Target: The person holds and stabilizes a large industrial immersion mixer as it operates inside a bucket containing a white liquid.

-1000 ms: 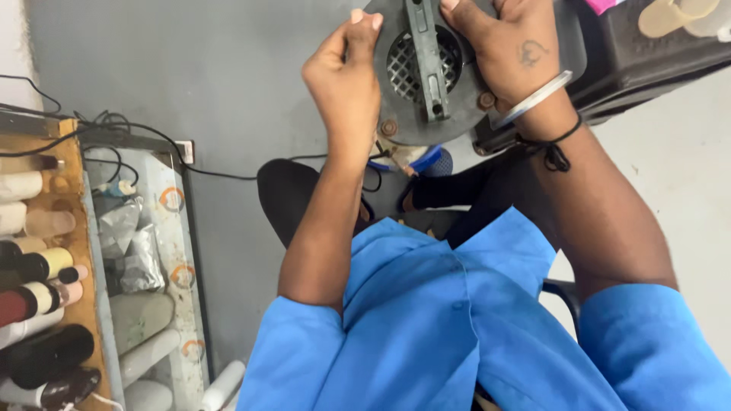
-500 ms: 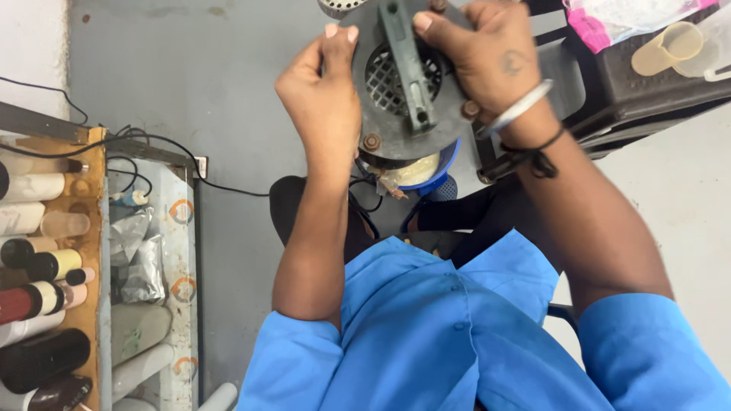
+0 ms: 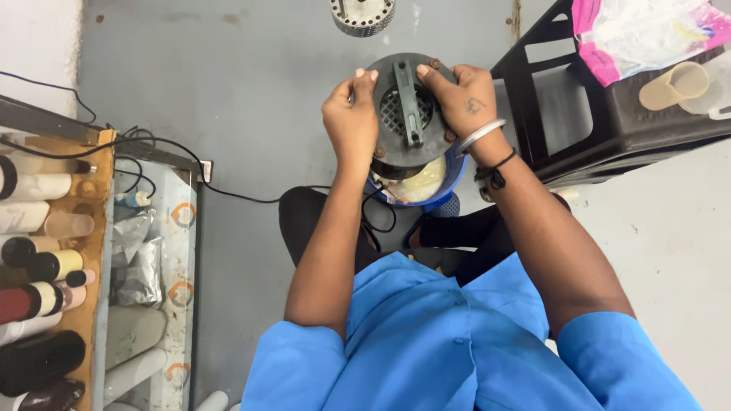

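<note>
Light was even and soft, shadows faint on the grey floor; focus stayed sharp, with slight stretching at the frame's edges.

One round grey motor housing, one perforated metal cylinder, perhaps nine spools.

Grey concrete floor — wooden shelf left, black stool right.

Both hands are gripping a round dark metal plate with a central bar, the left hand holding its left edge and the right hand its right. A blue container is sitting just beneath it.
</note>
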